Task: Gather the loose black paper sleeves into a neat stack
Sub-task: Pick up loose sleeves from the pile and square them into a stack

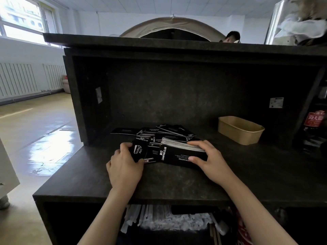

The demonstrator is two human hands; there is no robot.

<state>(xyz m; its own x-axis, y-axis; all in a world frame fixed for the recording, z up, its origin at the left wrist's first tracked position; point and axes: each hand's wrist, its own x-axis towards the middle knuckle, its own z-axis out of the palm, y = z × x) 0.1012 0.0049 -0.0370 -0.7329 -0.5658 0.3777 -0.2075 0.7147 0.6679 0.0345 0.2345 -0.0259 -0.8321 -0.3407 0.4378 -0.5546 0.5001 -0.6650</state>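
Note:
A thick stack of black paper sleeves point(178, 152) with white print lies on the dark counter point(159, 181), its white edges showing on top. My right hand point(203, 156) grips the stack's right end, fingers over the top and thumb on the front. My left hand point(123, 163) holds a single black sleeve point(139, 150) with cursive white lettering, just left of the stack. Behind them several loose sleeves point(159, 132) lie fanned and overlapping on the counter.
A tan paper tray point(240, 129) stands at the back right of the counter. A dark back wall and overhead shelf point(177, 45) enclose the work area. Wrapped straws point(164, 220) fill the shelf below the counter edge. A red-labelled bottle point(315, 121) stands at far right.

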